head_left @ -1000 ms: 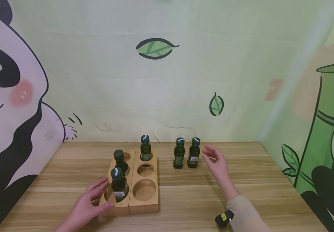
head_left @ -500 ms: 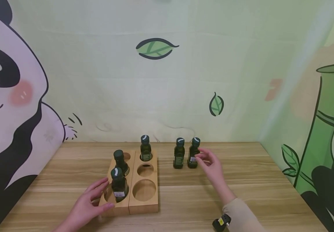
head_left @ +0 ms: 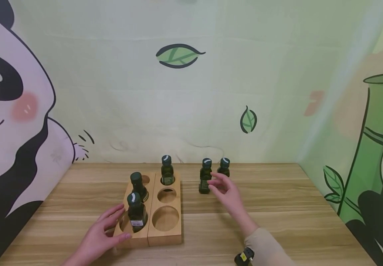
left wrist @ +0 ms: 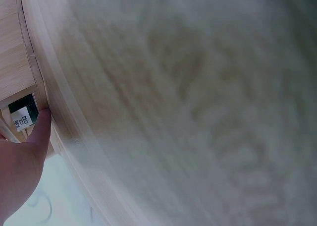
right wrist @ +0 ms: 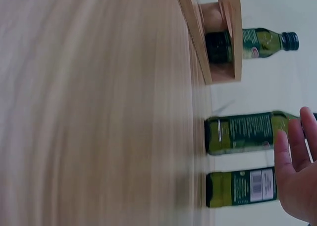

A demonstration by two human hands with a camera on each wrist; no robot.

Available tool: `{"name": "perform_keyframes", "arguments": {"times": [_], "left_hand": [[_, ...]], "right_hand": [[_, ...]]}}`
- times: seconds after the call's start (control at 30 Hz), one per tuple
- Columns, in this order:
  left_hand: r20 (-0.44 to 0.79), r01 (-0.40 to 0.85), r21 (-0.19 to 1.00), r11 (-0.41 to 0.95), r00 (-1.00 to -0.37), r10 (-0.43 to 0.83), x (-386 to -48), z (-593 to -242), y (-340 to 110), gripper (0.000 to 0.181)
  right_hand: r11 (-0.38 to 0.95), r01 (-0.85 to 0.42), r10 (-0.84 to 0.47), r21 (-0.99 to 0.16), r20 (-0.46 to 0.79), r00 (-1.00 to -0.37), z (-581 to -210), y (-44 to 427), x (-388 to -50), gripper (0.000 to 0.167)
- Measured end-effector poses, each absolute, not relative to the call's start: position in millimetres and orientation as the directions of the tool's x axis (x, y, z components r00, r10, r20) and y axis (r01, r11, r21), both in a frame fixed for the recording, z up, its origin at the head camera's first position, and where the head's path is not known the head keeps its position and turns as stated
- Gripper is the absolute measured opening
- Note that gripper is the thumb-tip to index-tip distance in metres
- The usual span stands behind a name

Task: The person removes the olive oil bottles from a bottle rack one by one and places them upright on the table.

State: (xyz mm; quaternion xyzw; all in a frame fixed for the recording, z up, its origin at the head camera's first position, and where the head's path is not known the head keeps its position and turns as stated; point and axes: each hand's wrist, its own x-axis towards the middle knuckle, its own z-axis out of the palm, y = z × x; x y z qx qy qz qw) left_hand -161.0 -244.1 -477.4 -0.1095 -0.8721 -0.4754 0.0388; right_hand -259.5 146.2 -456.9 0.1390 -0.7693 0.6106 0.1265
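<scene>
My left hand [head_left: 100,234] holds the near left corner of a wooden bottle rack [head_left: 165,238], fingers along its left side and thumb at its front edge. My right hand [head_left: 229,192], fingers loosely bent and holding nothing, is beside a small dark green glass bottle [head_left: 204,184] with a dark cap. Fingertips overlap that bottle's right edge; contact cannot be told. Behind the hand a second bottle [head_left: 224,165] is partly hidden; its label with a barcode shows in the right wrist view [right wrist: 253,185]. The thumb [left wrist: 40,129] touches the rack's edge in the left wrist view.
Three more bottles stand in the rack: one near left [head_left: 136,212], one behind it [head_left: 137,183] and one far right [head_left: 167,171]. Round holes [head_left: 165,218] open in the rack's top. A printed cloth backdrop [head_left: 191,103] rises behind the wooden table [head_left: 211,229].
My right hand has moved left, from the right of the two loose bottles, across the right one, to beside the left one. My left hand, the rack and the bottles have stayed put.
</scene>
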Motion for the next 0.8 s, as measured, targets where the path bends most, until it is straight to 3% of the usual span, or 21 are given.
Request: {"name": "perform_keyframes", "arguments": {"times": [0.53, 0.8], "left_hand": [[0.138, 0.194, 0.829, 0.525, -0.98, 0.143, -163, -477, -245, 0.08], [0.159, 0.214, 0.827, 0.52, -0.976, 0.148, -163, -479, -245, 0.08]], "right_hand": [[0.196, -0.405, -0.21, -0.893, 0.365, -0.907, -434, 107, -237, 0.039], [0.192, -0.39, -0.249, -0.9, 0.34, -0.907, -438, 90, -245, 0.041]]}}
